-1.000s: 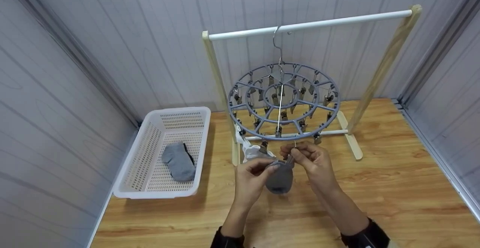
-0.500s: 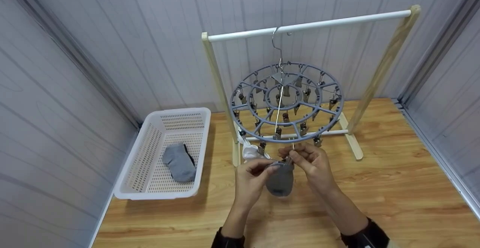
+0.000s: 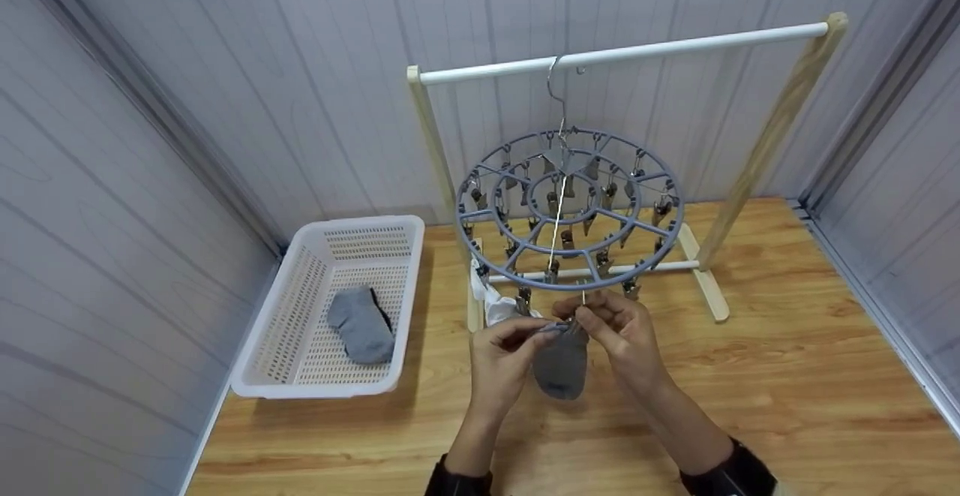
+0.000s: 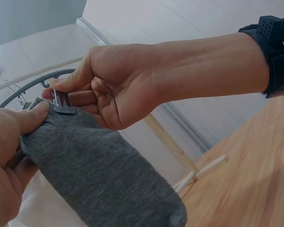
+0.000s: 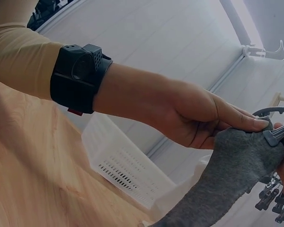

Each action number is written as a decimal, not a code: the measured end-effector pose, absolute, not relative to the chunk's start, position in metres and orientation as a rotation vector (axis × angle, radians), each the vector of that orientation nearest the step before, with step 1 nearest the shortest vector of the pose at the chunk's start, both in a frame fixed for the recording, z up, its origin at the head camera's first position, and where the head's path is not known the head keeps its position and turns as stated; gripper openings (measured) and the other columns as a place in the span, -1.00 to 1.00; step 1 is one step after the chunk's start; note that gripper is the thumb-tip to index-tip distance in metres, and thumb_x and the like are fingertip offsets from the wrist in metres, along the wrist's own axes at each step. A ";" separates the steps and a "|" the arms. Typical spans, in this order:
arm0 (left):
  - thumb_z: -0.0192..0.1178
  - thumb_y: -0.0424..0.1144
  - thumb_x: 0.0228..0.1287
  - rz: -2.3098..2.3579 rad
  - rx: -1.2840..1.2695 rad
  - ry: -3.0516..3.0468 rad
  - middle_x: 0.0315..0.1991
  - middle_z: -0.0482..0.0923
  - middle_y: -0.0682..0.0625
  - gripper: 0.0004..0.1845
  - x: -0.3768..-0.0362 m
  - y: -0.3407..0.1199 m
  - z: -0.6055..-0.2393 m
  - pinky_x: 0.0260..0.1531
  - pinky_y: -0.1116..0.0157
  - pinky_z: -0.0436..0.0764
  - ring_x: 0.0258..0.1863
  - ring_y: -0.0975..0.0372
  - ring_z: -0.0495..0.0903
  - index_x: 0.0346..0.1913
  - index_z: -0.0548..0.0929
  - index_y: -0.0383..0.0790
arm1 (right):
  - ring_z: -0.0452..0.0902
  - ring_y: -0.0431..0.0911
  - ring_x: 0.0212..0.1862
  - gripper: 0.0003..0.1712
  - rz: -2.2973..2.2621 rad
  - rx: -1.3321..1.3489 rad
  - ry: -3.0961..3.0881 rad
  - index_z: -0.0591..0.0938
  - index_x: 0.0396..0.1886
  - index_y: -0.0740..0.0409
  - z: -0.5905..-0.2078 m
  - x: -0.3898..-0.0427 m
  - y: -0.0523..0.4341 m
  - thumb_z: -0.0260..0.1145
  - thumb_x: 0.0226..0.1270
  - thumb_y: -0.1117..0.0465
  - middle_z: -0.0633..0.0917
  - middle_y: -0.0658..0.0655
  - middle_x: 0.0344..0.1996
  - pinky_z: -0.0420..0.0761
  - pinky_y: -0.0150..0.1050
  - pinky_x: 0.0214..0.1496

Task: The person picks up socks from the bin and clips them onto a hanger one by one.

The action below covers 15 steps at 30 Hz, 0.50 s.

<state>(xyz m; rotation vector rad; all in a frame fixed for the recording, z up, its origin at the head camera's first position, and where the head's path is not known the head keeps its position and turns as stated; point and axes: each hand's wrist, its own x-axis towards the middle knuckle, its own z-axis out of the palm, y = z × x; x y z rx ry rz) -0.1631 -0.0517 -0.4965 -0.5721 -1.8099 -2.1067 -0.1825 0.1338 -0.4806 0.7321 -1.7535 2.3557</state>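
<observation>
A round grey clip hanger [image 3: 568,207] hangs by its hook from the white rail of a wooden rack [image 3: 630,51]. Under its near rim my left hand [image 3: 504,353] pinches the top edge of a dark grey sock [image 3: 561,365] [image 4: 99,175] [image 5: 227,184]. My right hand [image 3: 619,331] [image 4: 109,87] pinches a metal clip [image 4: 61,101] [image 5: 274,135] at that sock's top edge. The sock hangs down between both hands. A white sock [image 3: 499,305] hangs from a clip just left of them.
A white perforated basket [image 3: 285,376] sits on the wooden floor [image 3: 787,376] at the left, with a grey sock [image 3: 361,325] inside. Grey panelled walls close in on the left, back and right. The rack's feet [image 3: 709,293] stand behind the hands.
The hanger has swung and tilted slightly. Both hands have stayed at the clip with the dark grey sock, shifting a little.
</observation>
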 end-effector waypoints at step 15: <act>0.43 -0.46 0.31 -2.057 -0.551 -1.812 -0.22 0.81 -0.22 -0.89 -0.160 -0.053 -0.492 -0.26 0.23 0.80 -0.28 0.17 0.81 -0.14 0.82 -0.43 | 0.76 0.08 0.10 -0.72 2.331 0.757 -1.872 0.61 0.17 0.53 -0.480 -0.183 0.135 0.20 0.60 0.45 0.76 0.42 0.03 0.69 -0.13 0.21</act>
